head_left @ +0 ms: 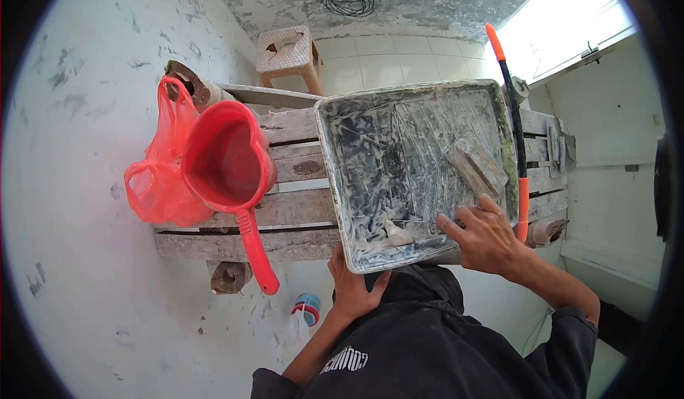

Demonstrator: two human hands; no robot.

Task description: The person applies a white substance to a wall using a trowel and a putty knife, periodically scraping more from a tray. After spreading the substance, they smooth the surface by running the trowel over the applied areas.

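A paint tray [338, 206], smeared with grey-white putty, rests on the slatted bench in front of me. My left hand [353, 285] grips its near left corner, with the fingertips partly hidden by the rim. My right hand [488, 239] reaches over the near right edge, fingers bent and apart, with nothing visible between them. Just beyond those fingers, a putty-coated flat tool with a block-like handle [477, 167] lies in the tray. A pale lump of putty [397, 234] sits near the tray's front wall.
On the bench [299, 206], a red dipper [228, 158] stands beside a red plastic bag [167, 178] at left. An orange-and-black rod [516, 128] runs along the tray's right side. Behind are a stool [288, 51] and coiled cable [348, 2]. A blue-and-red container [306, 308] sits below.
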